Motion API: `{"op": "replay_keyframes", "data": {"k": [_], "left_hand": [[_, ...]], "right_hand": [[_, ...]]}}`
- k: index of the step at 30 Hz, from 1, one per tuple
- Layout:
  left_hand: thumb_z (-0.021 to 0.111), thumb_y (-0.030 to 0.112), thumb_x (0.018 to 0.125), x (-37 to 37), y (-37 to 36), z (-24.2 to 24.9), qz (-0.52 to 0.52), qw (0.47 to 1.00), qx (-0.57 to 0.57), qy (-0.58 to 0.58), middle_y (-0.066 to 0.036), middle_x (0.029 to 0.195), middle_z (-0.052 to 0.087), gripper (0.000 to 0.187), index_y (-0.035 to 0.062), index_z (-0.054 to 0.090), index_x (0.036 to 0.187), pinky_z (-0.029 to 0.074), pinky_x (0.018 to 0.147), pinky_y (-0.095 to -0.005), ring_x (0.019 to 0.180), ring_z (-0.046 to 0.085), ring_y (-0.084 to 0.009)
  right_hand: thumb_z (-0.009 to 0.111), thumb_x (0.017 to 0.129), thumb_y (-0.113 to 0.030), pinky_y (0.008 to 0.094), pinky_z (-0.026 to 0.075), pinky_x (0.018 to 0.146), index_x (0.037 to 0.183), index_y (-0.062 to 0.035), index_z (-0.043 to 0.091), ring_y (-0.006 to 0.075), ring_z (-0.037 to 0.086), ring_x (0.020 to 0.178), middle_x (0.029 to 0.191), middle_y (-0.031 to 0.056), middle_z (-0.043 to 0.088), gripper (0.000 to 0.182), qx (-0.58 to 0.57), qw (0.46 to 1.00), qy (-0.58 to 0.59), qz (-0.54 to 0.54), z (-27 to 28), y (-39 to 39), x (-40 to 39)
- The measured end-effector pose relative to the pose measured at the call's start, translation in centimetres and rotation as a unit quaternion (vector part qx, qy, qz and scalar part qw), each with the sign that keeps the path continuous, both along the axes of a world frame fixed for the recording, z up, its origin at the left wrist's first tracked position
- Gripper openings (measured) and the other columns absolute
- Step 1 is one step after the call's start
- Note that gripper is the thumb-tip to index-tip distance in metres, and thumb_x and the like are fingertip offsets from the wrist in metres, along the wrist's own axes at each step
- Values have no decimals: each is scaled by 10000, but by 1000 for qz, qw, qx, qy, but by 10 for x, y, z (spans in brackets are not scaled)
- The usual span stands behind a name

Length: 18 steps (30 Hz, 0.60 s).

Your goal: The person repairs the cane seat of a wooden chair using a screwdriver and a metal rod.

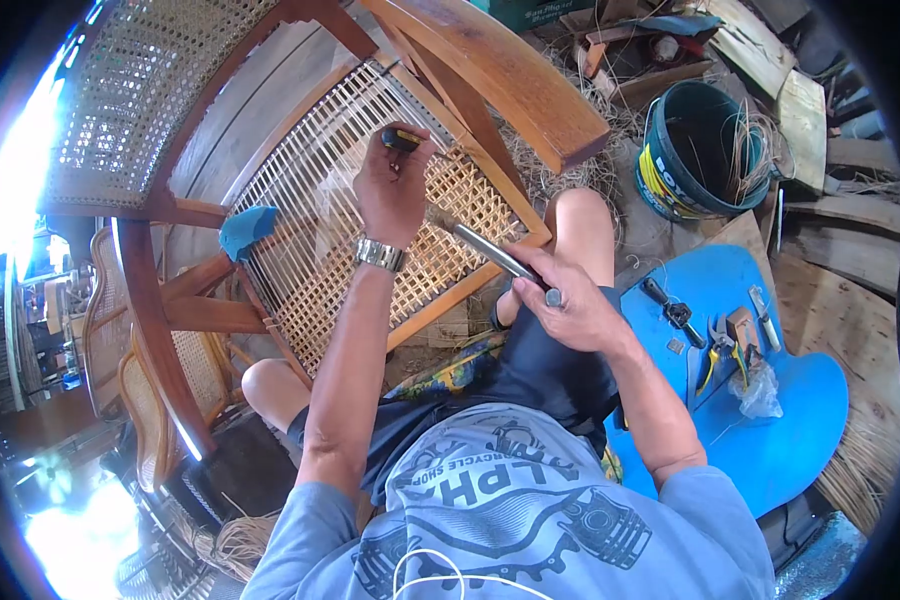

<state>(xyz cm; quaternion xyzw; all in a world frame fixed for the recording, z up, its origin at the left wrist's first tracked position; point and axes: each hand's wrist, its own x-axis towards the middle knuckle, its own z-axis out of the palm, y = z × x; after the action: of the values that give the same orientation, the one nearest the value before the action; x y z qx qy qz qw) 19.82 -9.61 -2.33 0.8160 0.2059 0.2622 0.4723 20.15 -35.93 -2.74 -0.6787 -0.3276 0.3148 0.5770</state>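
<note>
My left hand (390, 195) is closed around a hand tool with a black-and-yellow handle (401, 139), over the chair seat; the tool's working end is hidden. A metal rod (492, 250) slants across my right hand (573, 308), which grips it near its rounded lower end. Its far end reaches over the woven part of the seat, close to my left wrist. Cane strands (450, 240) form an open weave on the near and right side of the wooden chair frame (460, 300). Farther off, the strands run mostly in parallel lines. A blue piece (247, 232) rests at the seat's left edge.
A dark green bucket (705, 150) with loose cane strands stands at the upper right. Pliers (715, 355) and other small tools lie on a blue board (780, 430) to my right. The chair's wooden armrest (510, 75) juts over the seat's far side.
</note>
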Motion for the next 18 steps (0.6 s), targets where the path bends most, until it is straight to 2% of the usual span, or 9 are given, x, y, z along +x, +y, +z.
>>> {"op": "replay_keyframes", "data": {"k": [2,4,5,6,8,9,12,15,18], "left_hand": [[760,93,940,-3,-4,2,-2,999,15,33,-11,946,755,166,81,675,1082,525,721,-265,796,654,-71],[739,75,951,-5,-9,11,2,1000,-8,13,-16,944,753,157,73,670,1092,537,763,-263,813,661,-76],[722,51,958,-11,-10,17,1,1000,6,14,-18,955,749,155,64,664,1101,546,784,-259,839,664,-79],[722,51,958,-15,-9,17,0,1000,8,13,-18,955,749,155,64,664,1101,546,784,-259,839,664,-79],[719,40,965,-24,-7,13,-13,996,-54,-64,-19,1025,736,154,61,690,1115,527,781,-245,869,647,-73],[712,26,967,-26,-9,16,-24,997,-58,-45,-21,1041,733,149,53,683,1110,525,799,-243,902,647,-76],[712,0,955,-27,-17,16,-25,999,-39,-14,-14,1013,731,182,62,665,1119,545,781,-254,885,657,-72],[717,3,953,-18,-16,0,-34,998,-53,-29,-3,1009,729,197,66,664,1131,542,779,-247,899,657,-64],[731,11,947,-14,-16,-6,-36,995,-86,-43,7,1003,727,208,70,662,1134,537,769,-240,896,653,-60]], "right_hand": [[545,1032,-80,341,534,687,1449,1,509,179,620,700,871,82,628,426,1,1000,9,8,-3,1,0],[537,1028,-75,358,538,696,1449,7,505,209,630,699,848,97,614,430,-7,993,87,-78,-2,6,-3],[538,1030,-86,351,534,712,1450,7,502,206,643,730,839,111,602,431,-7,998,-5,-56,1,1,-5],[538,1030,-86,351,534,712,1450,7,502,206,643,730,839,111,602,431,-5,998,-6,-57,5,-4,-9],[546,1033,-101,350,531,787,1441,6,513,218,655,818,910,149,634,423,-5,1000,-13,-6,13,-14,-21],[556,1037,-115,355,520,872,1436,0,526,232,660,923,1025,176,668,416,-24,999,36,-7,17,-17,-24],[561,1038,-122,354,515,910,1435,1,529,240,660,968,1099,185,677,417,-123,986,108,16,29,-21,-17],[565,1036,-120,353,525,875,1426,2,534,236,665,929,1062,168,676,410,-30,999,36,-8,10,-23,-18],[568,1031,-112,356,528,863,1410,4,543,234,660,910,1050,154,672,397,-32,999,31,6,8,-23,-3]]}}
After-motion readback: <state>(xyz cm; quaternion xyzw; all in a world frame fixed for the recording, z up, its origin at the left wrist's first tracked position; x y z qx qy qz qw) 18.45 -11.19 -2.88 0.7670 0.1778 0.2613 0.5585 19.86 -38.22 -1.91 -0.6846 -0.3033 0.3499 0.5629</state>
